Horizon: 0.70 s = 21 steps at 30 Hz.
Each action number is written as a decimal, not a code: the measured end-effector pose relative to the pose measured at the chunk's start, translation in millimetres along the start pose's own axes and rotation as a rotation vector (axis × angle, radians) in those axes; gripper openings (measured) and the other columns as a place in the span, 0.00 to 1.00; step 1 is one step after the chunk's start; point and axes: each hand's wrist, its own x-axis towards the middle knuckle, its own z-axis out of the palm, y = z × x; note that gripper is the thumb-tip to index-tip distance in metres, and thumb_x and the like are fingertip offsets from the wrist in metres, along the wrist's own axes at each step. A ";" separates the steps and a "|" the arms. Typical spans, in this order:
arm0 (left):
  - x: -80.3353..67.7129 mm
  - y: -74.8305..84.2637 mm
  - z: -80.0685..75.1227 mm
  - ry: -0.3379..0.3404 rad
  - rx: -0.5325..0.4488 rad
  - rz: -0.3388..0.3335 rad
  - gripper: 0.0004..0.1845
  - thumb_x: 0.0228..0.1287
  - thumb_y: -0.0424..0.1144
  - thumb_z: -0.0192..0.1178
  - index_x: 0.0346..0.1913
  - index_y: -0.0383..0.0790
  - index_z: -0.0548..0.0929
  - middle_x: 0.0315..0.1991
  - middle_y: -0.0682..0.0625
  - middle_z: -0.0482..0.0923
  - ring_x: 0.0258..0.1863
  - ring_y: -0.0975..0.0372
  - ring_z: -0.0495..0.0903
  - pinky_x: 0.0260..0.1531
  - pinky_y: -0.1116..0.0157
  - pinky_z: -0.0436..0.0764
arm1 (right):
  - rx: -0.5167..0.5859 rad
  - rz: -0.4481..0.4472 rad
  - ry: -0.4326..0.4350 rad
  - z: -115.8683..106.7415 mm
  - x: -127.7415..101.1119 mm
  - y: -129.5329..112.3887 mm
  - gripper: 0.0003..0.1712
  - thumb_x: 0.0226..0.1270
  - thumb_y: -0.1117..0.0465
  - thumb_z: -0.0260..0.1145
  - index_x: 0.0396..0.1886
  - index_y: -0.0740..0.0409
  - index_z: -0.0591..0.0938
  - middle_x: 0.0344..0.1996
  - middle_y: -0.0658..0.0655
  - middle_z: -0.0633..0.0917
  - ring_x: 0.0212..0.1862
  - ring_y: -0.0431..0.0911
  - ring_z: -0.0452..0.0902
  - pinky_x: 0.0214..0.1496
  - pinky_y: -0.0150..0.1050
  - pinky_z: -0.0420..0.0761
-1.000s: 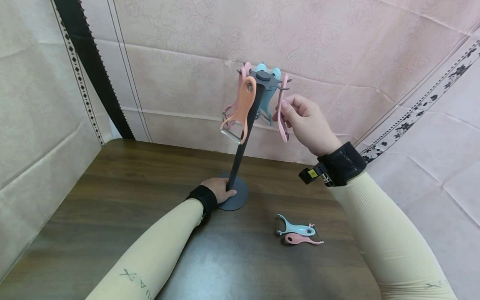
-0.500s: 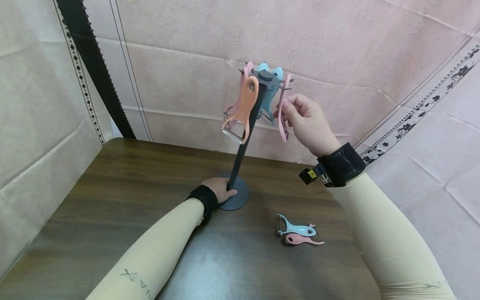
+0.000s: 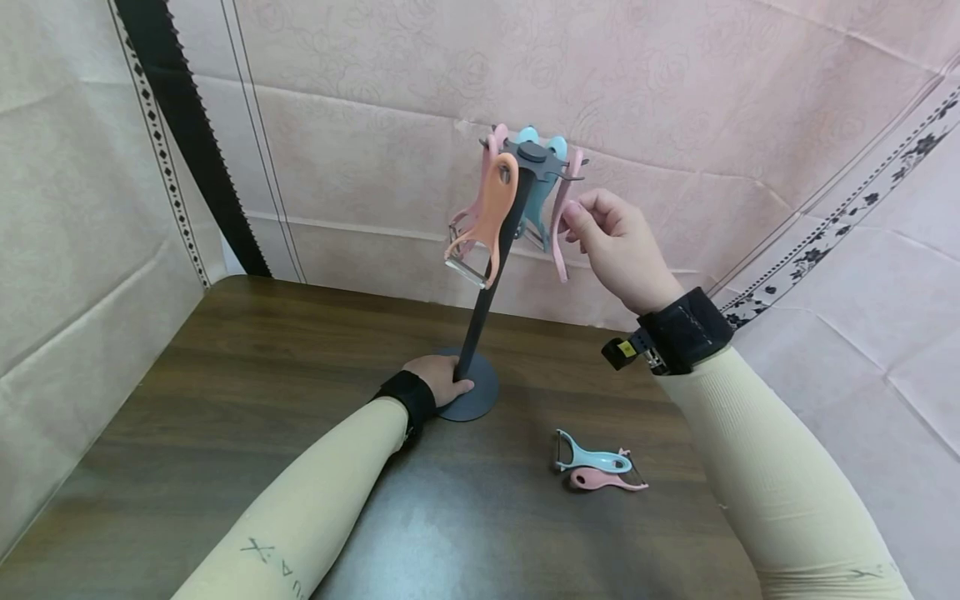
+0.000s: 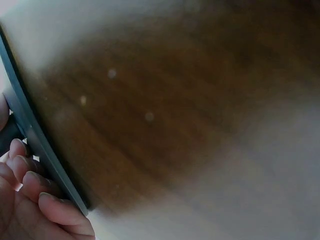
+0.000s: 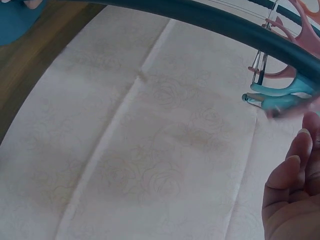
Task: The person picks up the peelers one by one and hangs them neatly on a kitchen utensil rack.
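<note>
My hands at the peeler stand

My left hand (image 3: 438,379) presses down on the round base of the dark stand (image 3: 480,317), with fingers curled over its edge, I think so the stand does not tip. My right hand (image 3: 615,242) is up high by the pink peeler (image 3: 558,229) that hangs on the right hook. My fingers are loose and a little bent beside it; I cannot tell if they touch it. An orange peeler (image 3: 487,217) hangs on the left. Blue ones hang at the far side, half hidden. Two more peelers (image 3: 596,468) lie near me on the brown table (image 3: 225,400). My left wrist picture is too blurry to show much.
</note>
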 end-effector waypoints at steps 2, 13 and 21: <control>-0.4 -0.3 -0.3 0.000 0.001 0.002 0.25 0.69 0.53 0.57 0.61 0.41 0.78 0.51 0.47 0.82 0.53 0.54 0.79 0.51 0.55 0.75 | -0.010 0.005 0.000 -1.1 -0.4 0.9 0.12 0.75 0.57 0.56 0.42 0.62 0.79 0.35 0.54 0.85 0.40 0.48 0.75 0.41 0.35 0.72; 4.7 -4.4 5.1 0.027 0.004 0.005 0.24 0.68 0.54 0.58 0.58 0.41 0.79 0.48 0.48 0.83 0.51 0.54 0.79 0.49 0.55 0.76 | -0.124 0.048 -0.083 -3.9 -12.9 26.8 0.15 0.75 0.54 0.57 0.45 0.62 0.79 0.38 0.56 0.85 0.42 0.48 0.77 0.42 0.35 0.74; -0.7 -0.9 0.2 0.022 0.001 0.007 0.23 0.68 0.53 0.58 0.57 0.41 0.80 0.48 0.47 0.83 0.51 0.53 0.80 0.48 0.55 0.76 | -0.188 0.052 -0.206 1.3 -33.4 62.2 0.11 0.73 0.56 0.60 0.42 0.60 0.81 0.33 0.57 0.81 0.35 0.46 0.73 0.32 0.35 0.69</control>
